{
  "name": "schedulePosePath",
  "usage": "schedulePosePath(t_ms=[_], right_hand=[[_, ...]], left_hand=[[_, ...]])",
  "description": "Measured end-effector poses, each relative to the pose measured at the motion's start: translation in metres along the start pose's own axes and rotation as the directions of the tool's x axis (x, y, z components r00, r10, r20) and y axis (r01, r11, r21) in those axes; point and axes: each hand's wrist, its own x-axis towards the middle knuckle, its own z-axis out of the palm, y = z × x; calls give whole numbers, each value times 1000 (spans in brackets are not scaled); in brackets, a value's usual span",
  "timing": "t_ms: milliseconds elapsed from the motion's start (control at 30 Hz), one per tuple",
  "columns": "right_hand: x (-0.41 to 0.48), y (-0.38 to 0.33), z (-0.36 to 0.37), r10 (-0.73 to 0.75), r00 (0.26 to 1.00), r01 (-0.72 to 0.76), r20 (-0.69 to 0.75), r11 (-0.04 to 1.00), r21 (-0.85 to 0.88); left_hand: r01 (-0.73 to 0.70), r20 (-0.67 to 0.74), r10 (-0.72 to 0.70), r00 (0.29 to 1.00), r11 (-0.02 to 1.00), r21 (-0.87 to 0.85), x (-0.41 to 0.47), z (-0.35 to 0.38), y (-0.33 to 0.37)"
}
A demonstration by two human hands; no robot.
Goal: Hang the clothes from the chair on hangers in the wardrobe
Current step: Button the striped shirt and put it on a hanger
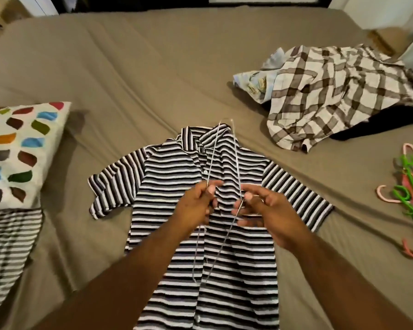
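**One head-worn view, looking down over the bed**

A single wide-angle camera sits at the person's head, facing forward and steeply down over the bed [153,67]; it is close, so both forearms enter from the bottom edge; the left hand [196,203] and right hand [260,210], each pinching the wire hanger [213,151], meet near the middle of the frame; the lens bows the bed's lines and reaches the pillow [17,151] at the left edge and the plastic hangers [412,186] at the right.

A home bedroom: wide bed [153,67] under taupe sheet, patterned pillow [22,151], scattered shirts [331,91].
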Motion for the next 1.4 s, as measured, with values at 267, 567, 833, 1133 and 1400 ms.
schedulePosePath(t_ms=[267,567,833,1133,1400], right_hand=[[113,-12,-44,-216,946,276,-240,927,254],[165,-26,-24,-434,843,481,-317,873,84],[189,-73,1,-549,822,556,-152,831,7],[194,-94,11,-551,833,550,45,834,38],[194,-89,6,-585,806,579,88,811,86]], left_hand=[[-59,-342,464,817,658,751,156,-72,-6],[230,-361,379,852,347,909,189,-66,0],[-7,-505,554,661,678,735,149,-75,13],[-114,-443,598,668,671,732,104,-108,22],[-144,-510,490,707,806,575,91,-105,24]])
